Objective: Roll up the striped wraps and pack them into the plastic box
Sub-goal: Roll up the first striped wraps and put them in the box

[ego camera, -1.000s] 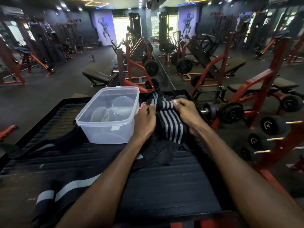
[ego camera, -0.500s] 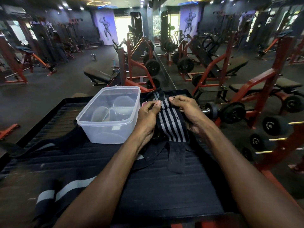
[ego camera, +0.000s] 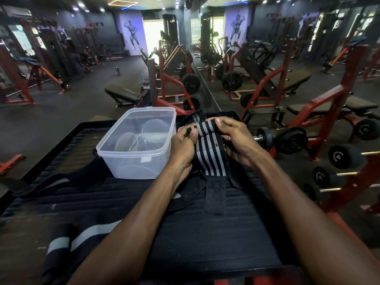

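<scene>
A black wrap with grey stripes (ego camera: pixel 209 153) is held up between both hands over the black ribbed platform (ego camera: pixel 205 239). My left hand (ego camera: pixel 183 147) pinches its rolled top end from the left, thumb on the stripes. My right hand (ego camera: pixel 236 138) grips the same end from the right. The wrap's black tail hangs down onto the platform. The clear plastic box (ego camera: pixel 135 145) stands open just left of my left hand, with nothing striped in it. A second wrap with wide pale stripes (ego camera: pixel 82 239) lies flat at the near left.
Another black strap (ego camera: pixel 61 182) lies across the platform in front of the box. A rack of dumbbells (ego camera: pixel 339 157) stands to the right, red benches and weight machines behind. The platform has a raised rim along its left and far edges.
Both hands have lifted the striped wrap slightly and turned its top end over. The hanging tail now shows more stripes and reaches lower. The box has not moved.
</scene>
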`<state>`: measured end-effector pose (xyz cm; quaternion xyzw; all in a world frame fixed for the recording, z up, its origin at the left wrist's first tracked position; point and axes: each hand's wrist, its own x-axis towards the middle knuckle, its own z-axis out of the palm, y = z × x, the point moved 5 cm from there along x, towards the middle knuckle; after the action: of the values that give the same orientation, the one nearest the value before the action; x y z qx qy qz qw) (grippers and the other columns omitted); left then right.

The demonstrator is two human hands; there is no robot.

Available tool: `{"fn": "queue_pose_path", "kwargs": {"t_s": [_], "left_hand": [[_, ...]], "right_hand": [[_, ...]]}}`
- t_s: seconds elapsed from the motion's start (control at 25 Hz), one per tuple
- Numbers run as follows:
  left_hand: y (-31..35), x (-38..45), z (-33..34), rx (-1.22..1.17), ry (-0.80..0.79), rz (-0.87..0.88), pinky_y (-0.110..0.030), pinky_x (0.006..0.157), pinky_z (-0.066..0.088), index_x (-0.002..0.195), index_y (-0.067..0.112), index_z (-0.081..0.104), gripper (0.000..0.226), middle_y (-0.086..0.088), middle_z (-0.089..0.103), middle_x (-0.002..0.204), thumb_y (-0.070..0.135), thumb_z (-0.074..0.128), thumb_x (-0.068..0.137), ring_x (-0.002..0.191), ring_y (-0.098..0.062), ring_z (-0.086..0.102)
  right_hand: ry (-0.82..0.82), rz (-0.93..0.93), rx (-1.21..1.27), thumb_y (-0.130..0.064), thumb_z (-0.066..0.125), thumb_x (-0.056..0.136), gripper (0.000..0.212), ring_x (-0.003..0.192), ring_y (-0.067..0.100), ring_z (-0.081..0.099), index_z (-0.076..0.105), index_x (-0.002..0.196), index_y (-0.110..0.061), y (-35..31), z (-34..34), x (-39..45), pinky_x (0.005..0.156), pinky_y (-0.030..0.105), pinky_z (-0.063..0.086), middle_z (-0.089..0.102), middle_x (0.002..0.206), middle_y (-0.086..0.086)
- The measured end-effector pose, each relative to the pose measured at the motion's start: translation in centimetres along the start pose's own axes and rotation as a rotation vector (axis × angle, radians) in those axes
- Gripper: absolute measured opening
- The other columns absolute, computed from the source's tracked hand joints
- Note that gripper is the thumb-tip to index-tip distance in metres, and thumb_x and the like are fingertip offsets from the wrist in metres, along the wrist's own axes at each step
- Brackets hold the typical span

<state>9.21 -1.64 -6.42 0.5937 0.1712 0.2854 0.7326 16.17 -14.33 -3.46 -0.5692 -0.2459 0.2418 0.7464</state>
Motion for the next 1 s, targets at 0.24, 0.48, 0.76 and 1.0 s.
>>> {"fn": "queue_pose_path", "kwargs": {"t_s": [0.24,0.48,0.76,1.0], "left_hand": [[-0.2,-0.4,0.9,-0.081,-0.099,-0.1,-0.051,0.098,0.056,0.094,0.013,0.074,0.024,-0.021,0.056,0.134,0.024,0.053,0.099,0.115,-0.032,0.065],[-0.4,-1.2,1.4,-0.042,-0.133,-0.15,-0.044,0.088,0.059,0.112,0.009,0.061,0.027,-0.021,0.071,0.109,0.019,0.036,0.11,0.099,-0.032,0.071],[0.5,-1.0,0.9,0.143,-0.068,0.025,-0.052,0.101,0.053,0.087,0.022,0.071,0.037,-0.019,0.072,0.114,0.015,0.042,0.107,0.109,-0.035,0.069],[0.3,-0.9,1.1,0.066,-0.151,-0.054,-0.05,0.106,0.05,0.102,0.018,0.077,0.039,-0.015,0.074,0.118,0.042,0.046,0.103,0.113,-0.029,0.069]], "right_hand": [[0.01,0.077,0.057,-0.013,0.047,0.101,0.021,0.045,0.008,0.039,0.067,0.107,-0.007,0.5,-0.5,0.2,0.031,0.017,0.025,0.049,0.071,0.007],[-0.026,0.129,0.129,-0.011,0.045,0.101,0.02,0.037,0.004,0.036,0.064,0.107,-0.008,0.7,-0.2,-0.1,0.034,0.016,0.018,0.053,0.05,-0.006],[0.05,-0.033,-0.26,-0.029,0.061,0.096,0.021,0.042,0.009,0.044,0.071,0.092,-0.011,0.1,-0.1,-0.3,0.036,0.019,0.029,0.056,0.053,-0.007],[0.057,-0.212,-0.304,-0.009,0.066,0.09,0.013,0.068,0.017,0.063,0.076,0.094,-0.014,-0.8,-0.5,0.0,0.057,0.025,0.048,0.073,0.085,0.007]]}}
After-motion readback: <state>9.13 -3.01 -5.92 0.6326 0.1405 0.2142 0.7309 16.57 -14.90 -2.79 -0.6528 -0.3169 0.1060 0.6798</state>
